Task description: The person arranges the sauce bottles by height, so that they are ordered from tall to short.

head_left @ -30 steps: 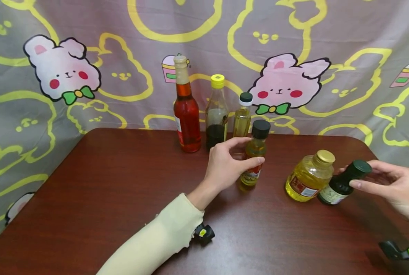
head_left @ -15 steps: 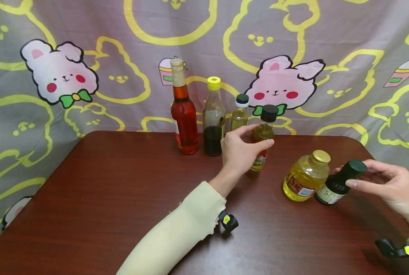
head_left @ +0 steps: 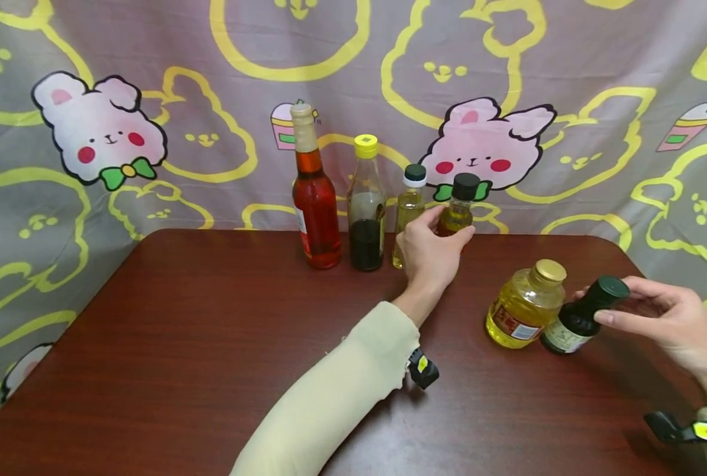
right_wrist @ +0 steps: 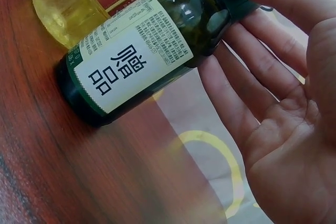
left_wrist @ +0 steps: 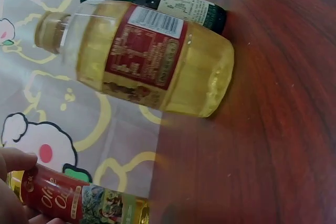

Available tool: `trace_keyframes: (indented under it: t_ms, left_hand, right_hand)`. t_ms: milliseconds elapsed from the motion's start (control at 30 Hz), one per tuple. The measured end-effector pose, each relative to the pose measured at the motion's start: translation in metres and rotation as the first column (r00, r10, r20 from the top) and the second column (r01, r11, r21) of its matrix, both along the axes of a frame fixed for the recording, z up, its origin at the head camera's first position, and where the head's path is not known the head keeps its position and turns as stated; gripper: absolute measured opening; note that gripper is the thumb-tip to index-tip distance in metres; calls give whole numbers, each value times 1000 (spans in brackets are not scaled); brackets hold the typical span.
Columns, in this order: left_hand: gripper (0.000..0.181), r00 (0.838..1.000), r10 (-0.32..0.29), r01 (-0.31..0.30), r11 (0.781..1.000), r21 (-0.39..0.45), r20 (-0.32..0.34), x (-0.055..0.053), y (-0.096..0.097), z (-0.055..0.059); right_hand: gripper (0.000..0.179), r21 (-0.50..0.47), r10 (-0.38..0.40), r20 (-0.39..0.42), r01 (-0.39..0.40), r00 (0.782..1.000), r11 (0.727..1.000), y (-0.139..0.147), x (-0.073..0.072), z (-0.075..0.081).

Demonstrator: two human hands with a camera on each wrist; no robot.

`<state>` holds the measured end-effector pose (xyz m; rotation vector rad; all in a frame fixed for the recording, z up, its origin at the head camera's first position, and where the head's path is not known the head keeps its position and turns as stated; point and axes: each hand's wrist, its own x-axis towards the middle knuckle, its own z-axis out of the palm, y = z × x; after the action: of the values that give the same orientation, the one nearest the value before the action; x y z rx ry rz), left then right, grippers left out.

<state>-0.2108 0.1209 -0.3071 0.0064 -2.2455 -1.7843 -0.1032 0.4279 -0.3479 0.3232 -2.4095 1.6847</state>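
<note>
My left hand (head_left: 433,251) grips a small black-capped olive oil bottle (head_left: 457,215) near the back of the table; its lower part is hidden behind the hand in the head view. The words "Olive Oil" show on its red label (left_wrist: 55,195) in the left wrist view. At the right, my right hand (head_left: 674,324) holds a dark green glass bottle (head_left: 573,327) by its capped neck, thumb on the near side. That bottle looks tilted towards the hand. Close beside it stands a gold-capped bottle of yellow oil (head_left: 522,314).
Along the table's back stand a tall bottle of red liquid (head_left: 318,218), a yellow-capped bottle with dark liquid (head_left: 367,241) and a slim oil bottle (head_left: 409,208) just left of my left hand. Behind the brown table (head_left: 211,350) hangs a patterned cloth (head_left: 199,39).
My left hand has carried the olive oil bottle backward and to the right, towards the table's back edge. The right hand and its green bottle have stayed in place.
</note>
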Motion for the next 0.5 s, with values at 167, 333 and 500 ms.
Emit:
trace_keyframes:
  t_ms: [167,333,500]
  left_hand:
    - [47,999,39,-39,999,3,18,-5,8,-7]
    - [48,995,93,-92,995,-33,33,-11,16,-12]
    - [48,992,118,-116,992,-54,33,-15,22,-15]
  right_hand:
    - [35,-36,58,-2,-58,998,998,-3,-2,2]
    - [39,-67,74,-14,-75,997,995,-1,-2,-1]
    - [39,-92,69,-13,-70,998,993,1,-2,-3]
